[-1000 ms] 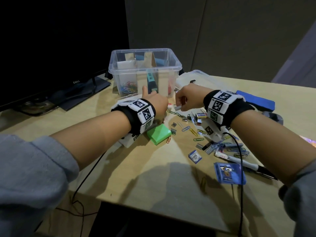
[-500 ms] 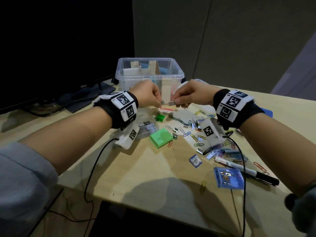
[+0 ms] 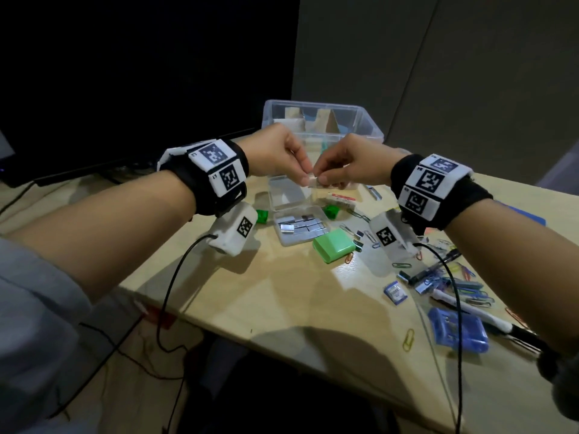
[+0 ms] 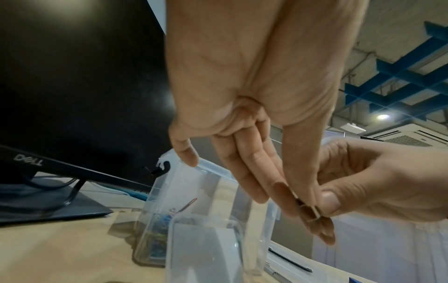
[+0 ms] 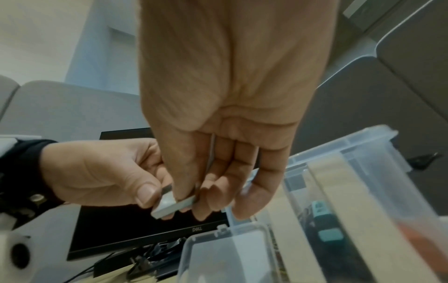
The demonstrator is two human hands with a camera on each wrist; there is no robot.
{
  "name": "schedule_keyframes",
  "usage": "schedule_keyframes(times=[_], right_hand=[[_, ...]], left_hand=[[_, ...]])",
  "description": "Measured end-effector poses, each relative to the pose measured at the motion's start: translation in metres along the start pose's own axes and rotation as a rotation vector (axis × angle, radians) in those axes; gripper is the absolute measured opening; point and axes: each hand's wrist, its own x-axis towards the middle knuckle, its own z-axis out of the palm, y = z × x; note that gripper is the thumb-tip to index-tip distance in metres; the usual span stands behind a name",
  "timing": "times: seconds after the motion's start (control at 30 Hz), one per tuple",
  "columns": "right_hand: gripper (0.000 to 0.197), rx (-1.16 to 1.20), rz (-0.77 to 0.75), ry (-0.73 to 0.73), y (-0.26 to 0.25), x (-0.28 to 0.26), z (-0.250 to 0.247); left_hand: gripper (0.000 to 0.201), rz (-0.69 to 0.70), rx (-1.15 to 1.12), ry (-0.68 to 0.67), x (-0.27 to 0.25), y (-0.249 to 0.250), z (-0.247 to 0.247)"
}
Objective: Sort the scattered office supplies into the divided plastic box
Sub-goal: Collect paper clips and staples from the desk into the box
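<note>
Both hands meet in mid-air in front of the clear divided plastic box [image 3: 366, 120] and pinch one small grey staple strip [image 3: 313, 182] between them. My left hand [image 3: 304, 179] holds its left end between thumb and fingertips. My right hand [image 3: 324, 182] pinches the right end. The left wrist view shows the strip [image 4: 309, 209] edge-on between my fingers. The right wrist view shows it as a flat grey block [image 5: 173, 207]. Below the hands an open small clear case [image 3: 285, 195] holds rows of staple strips [image 3: 300, 228].
On the table lie a green box [image 3: 333, 245], two small green pieces [image 3: 262, 215], scattered paper clips [image 3: 463, 283], a white marker [image 3: 470, 311] and a blue case [image 3: 457, 330]. A dark monitor [image 3: 125, 89] stands at the left. Cables hang from both wrists.
Both hands have risen from the table with the staple strip pinched between them and now sit higher, nearer the box. The open staple case beneath is uncovered.
</note>
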Motion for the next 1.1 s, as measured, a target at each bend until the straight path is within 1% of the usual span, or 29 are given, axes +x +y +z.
schedule_keyframes(times=[0.1, 0.17, 0.3, 0.33, 0.4, 0.47, 0.5, 0.57, 0.6, 0.63, 0.7, 0.8, 0.87, 1.0, 1.1], right_hand=[[0.015, 0.037, 0.0, -0.023, -0.006, 0.006, 0.009], [0.014, 0.081, 0.007, -0.032, -0.009, 0.009, 0.017], [0.012, 0.108, 0.044, -0.092, -0.01, 0.018, 0.034], [0.01, 0.087, 0.072, -0.117, -0.01, 0.021, 0.037], [0.005, 0.024, 0.148, -0.173, -0.009, 0.026, 0.042], [0.011, -0.044, 0.225, -0.231, -0.005, 0.03, 0.045], [0.013, -0.069, 0.258, -0.258, -0.003, 0.032, 0.046], [0.016, -0.112, 0.299, -0.297, -0.001, 0.032, 0.048], [0.017, -0.125, 0.311, -0.309, 0.0, 0.032, 0.049], [0.018, -0.13, 0.319, -0.317, 0.001, 0.032, 0.05], [0.019, -0.134, 0.327, -0.326, 0.002, 0.032, 0.051], [0.018, -0.142, 0.339, -0.334, 0.003, 0.031, 0.052], [0.018, -0.136, 0.344, -0.341, 0.004, 0.031, 0.052], [0.019, -0.136, 0.346, -0.352, 0.006, 0.029, 0.053], [0.018, -0.137, 0.339, -0.359, 0.006, 0.028, 0.054]], left_hand=[[0.03, -0.009, -0.042, 0.013, -0.004, -0.011, -0.002], [0.033, -0.019, -0.053, -0.009, -0.007, -0.018, -0.003], [0.033, -0.037, 0.017, -0.065, -0.009, -0.03, 0.001], [0.032, -0.038, 0.068, -0.062, -0.01, -0.032, 0.003], [0.023, -0.003, 0.266, -0.028, -0.013, -0.035, 0.008], [0.012, 0.063, 0.508, -0.038, -0.016, -0.035, 0.013], [0.017, 0.086, 0.614, -0.077, -0.017, -0.036, 0.017], [0.041, 0.049, 0.775, -0.198, -0.018, -0.038, 0.024], [0.051, 0.027, 0.838, -0.258, -0.019, -0.037, 0.026], [0.056, 0.035, 0.885, -0.307, -0.02, -0.036, 0.027], [0.06, 0.083, 0.965, -0.385, -0.024, -0.034, 0.031], [0.057, 0.132, 1.082, -0.434, -0.026, -0.032, 0.035], [0.052, 0.122, 1.118, -0.435, -0.026, -0.033, 0.038], [0.045, 0.115, 1.119, -0.426, -0.03, -0.032, 0.036], [0.044, 0.125, 1.114, -0.432, -0.032, -0.034, 0.035]])
